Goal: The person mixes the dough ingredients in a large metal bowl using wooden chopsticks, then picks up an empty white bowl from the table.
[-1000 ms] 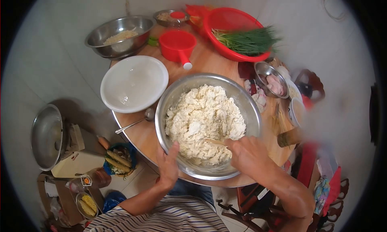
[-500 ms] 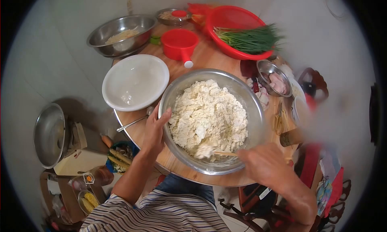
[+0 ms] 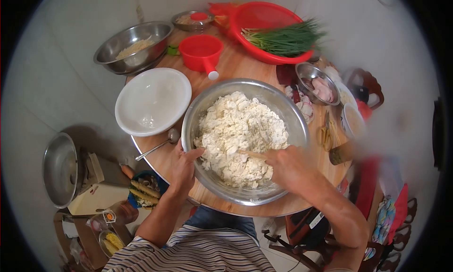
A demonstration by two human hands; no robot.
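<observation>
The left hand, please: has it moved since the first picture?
Yes, the left hand moved up around the steel bowl, closer to the spoon on the table.

Single head view, worn by person, looks forward and steeply down from above striped shirt (image 3: 188, 250) at bottom edge. Metal bowl (image 3: 296, 128) sits near middle, close to lens; table (image 3: 243, 66) stretches away upward to red basin (image 3: 264, 17), farther off, then wall (image 3: 339, 17). Lens very wide (corners go black, outer things bend). Steel pan (image 3: 60, 170) shows at left side, chairs (image 3: 401, 243) at lower right, floor (image 3: 264, 260) beyond table's near edge.
</observation>
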